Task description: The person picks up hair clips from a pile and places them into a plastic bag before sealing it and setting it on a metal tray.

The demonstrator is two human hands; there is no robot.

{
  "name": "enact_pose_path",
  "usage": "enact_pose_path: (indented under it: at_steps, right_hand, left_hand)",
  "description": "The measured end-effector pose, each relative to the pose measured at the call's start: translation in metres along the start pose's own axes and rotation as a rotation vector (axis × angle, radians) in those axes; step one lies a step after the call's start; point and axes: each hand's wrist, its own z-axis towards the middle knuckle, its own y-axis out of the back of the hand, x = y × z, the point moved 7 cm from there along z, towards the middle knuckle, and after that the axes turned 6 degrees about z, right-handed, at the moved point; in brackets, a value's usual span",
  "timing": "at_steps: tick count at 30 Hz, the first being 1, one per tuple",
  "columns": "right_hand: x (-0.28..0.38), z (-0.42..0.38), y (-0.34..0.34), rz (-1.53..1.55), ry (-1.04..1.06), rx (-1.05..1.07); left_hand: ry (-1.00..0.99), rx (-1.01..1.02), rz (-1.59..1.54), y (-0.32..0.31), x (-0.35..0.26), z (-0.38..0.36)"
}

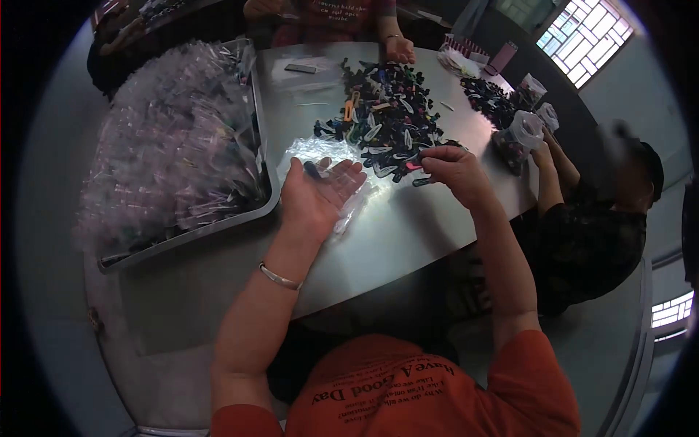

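Note:
My left hand (317, 193) is palm up with its fingers stretched out, and a dark blue hair clip (313, 170) rests in it near the thumb. My right hand (459, 173) pinches a small hair clip at the near right edge of the pile; the fingertips partly hide it. A bright pink clip (413, 166) shows right beside those fingertips. The pile of hair clips (397, 120), mostly dark with some silver, orange and green, spreads over the table. Clear plastic bags (349, 218) lie beneath and beside my left hand.
A large grey tray (269, 200) heaped with filled clear bags (167, 138) stands at the left. Across the white table (393, 247) is a person's hand (400, 49). At the right, another person (593, 233) holds a plastic bag (524, 131) beside more dark clips (488, 100).

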Motion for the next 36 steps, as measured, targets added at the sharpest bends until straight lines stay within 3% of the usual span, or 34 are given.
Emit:
enact_pose_path:
  at_steps: [6,12,14,18,28,31,33,35,36]
  right_hand:
    - [0.065,-0.035,-0.094,-0.135,0.110,0.286]
    - [0.079,-0.050,-0.162,-0.692,0.676,0.449]
    - [0.076,-0.047,-0.166,-0.806,0.702,0.386]
    - [0.081,-0.044,-0.165,-1.001,0.801,0.190]
    - [0.100,-0.035,-0.158,-0.783,0.773,0.198]
    - [0.107,-0.041,-0.153,-0.777,0.865,0.170]
    - [0.120,-0.048,-0.135,-0.673,0.866,-0.039]
    - [0.115,-0.045,-0.127,-0.716,0.809,-0.094]
    - [0.107,-0.039,-0.123,-0.705,0.630,-0.086]
  left_hand:
    - [-0.022,0.018,-0.016,-0.001,0.001,-0.001]
    - [0.042,0.112,0.071,-0.007,0.005,-0.004]
    - [0.022,0.017,0.071,0.006,0.005,0.004]
    - [-0.029,0.129,0.088,-0.002,0.002,0.001]
    - [-0.040,0.175,0.106,-0.017,0.000,-0.011]
    - [-0.013,0.186,0.030,-0.013,0.001,-0.005]
    - [-0.006,0.187,-0.004,-0.013,-0.001,-0.005]
    - [0.012,0.174,-0.042,-0.013,-0.001,-0.004]
    - [0.013,0.176,-0.043,-0.013,0.000,-0.004]
